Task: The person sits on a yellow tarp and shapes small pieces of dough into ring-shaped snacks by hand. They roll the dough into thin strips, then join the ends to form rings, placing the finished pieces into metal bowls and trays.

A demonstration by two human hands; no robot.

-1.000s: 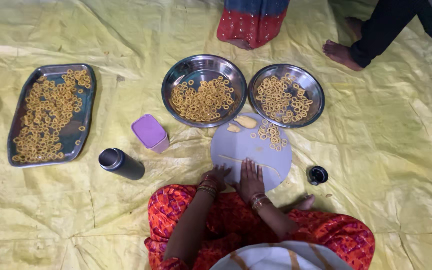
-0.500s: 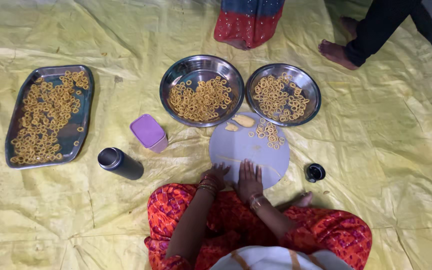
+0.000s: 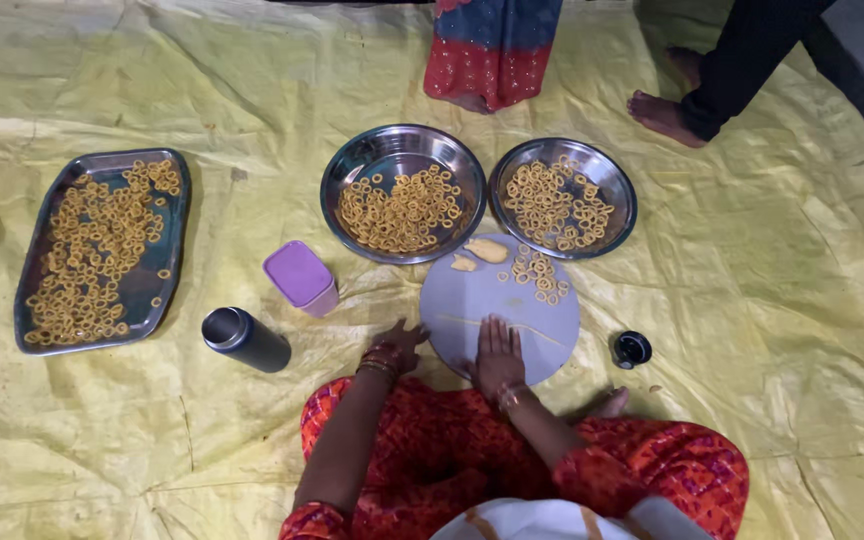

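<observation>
Soft dough strand (image 3: 497, 327) is lying thin and breakable under her flat, open right hand (image 3: 498, 352); left hand (image 3: 399, 345) is resting spread at the round board (image 3: 472, 300) edge.

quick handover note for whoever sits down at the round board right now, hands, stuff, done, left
Right hand: flat, palm down on the round board, over a thin dough strand.
Left hand: resting at the board's left edge, holding nothing.
On the board: two dough lumps and a few shaped rings at the far side.
Done: rings fill the two round bowls and the rectangular tray.
Left: the strand and the lumps are unshaped.
</observation>
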